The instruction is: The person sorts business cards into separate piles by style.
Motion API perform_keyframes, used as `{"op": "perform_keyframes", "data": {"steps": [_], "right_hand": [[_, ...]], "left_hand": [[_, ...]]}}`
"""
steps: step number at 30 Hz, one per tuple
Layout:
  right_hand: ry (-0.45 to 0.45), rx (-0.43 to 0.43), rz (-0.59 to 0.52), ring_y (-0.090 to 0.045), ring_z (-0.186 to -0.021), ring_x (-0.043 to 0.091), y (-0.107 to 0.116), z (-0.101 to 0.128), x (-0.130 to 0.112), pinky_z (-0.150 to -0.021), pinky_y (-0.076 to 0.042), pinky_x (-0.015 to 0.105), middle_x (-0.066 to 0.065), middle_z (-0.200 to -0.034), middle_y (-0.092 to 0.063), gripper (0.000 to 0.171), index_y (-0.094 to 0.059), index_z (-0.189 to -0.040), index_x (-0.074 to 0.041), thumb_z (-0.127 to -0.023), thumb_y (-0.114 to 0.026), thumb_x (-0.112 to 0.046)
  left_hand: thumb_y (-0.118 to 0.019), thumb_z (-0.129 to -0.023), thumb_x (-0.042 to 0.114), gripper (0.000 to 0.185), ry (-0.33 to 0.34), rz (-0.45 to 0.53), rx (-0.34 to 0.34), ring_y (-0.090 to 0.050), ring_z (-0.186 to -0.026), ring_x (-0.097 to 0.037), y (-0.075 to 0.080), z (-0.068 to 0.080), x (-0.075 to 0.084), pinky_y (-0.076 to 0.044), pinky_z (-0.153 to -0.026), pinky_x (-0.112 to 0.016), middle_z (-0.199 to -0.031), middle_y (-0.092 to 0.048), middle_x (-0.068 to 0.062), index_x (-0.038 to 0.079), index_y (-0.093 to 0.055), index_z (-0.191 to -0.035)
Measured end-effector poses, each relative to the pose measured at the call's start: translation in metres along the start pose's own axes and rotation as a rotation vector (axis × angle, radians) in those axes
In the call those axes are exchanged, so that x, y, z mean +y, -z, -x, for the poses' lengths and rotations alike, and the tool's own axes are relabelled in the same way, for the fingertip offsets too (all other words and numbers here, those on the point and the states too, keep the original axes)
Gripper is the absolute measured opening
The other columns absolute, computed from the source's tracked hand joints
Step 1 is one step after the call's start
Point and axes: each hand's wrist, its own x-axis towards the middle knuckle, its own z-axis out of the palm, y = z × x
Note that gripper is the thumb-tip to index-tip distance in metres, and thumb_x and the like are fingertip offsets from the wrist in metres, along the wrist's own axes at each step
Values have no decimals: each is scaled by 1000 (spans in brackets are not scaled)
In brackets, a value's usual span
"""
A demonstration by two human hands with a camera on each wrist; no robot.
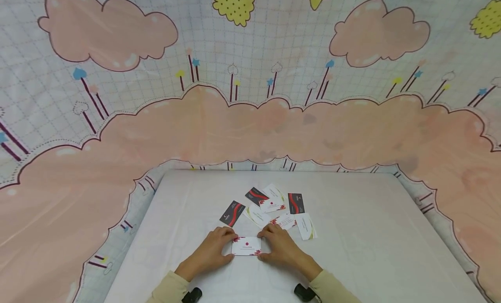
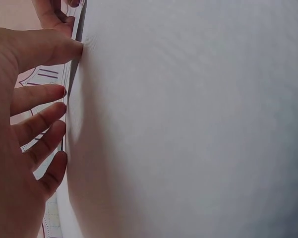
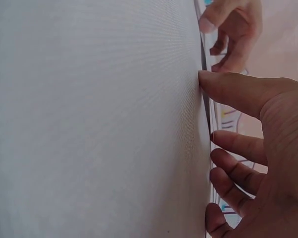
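Observation:
A white business card with a red dot and red floral corners lies level before me, low over the white table. At its left end, my left hand has the thumb by the near corner and a fingertip by the far one. My right hand holds the right end the same way. Seen nearly edge-on, the card is a thin grey sliver in both wrist views. There my left thumb and right thumb touch near its ends, other fingers spread apart. Whether it lies flat on the cloth, I cannot tell.
Beyond the hands several loose cards lie spread and partly overlapping, among them a black and red card, another dark card and a white and green card. The white table ends at a patterned curtain.

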Motion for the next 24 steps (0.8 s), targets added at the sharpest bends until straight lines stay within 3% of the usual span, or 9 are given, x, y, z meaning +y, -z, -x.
{"op": "perform_keyframes", "data": {"steps": [13, 18, 24], "right_hand": [[12, 1, -8, -54, -107, 15, 3, 4, 3, -95, -47, 38, -4, -113, -61, 47, -66, -116, -17, -76, -81, -36], [-4, 66, -54, -56, -108, 17, 18, 9, 5, -95, -48, 41, -2, -115, -62, 45, -67, -116, -14, -77, -82, -31], [-60, 126, -142, -56, -114, 18, 43, 14, 11, -96, -51, 42, -2, -120, -60, 44, -66, -117, -15, -79, -82, -28]], "left_hand": [[-77, -80, 24, 49, -1, 20, 26, -54, -117, -23, 1, 2, 0, -45, -99, -47, -125, -59, -4, 12, -64, -125], [-79, -78, 22, 49, 1, 53, 112, -59, -116, -26, 9, 3, 4, -49, -98, -46, -124, -61, -6, 10, -63, -123], [-81, -78, 21, 45, 63, 65, 287, -61, -112, -29, 23, -4, 20, -50, -93, -47, -119, -65, -8, 8, -67, -118]]}}
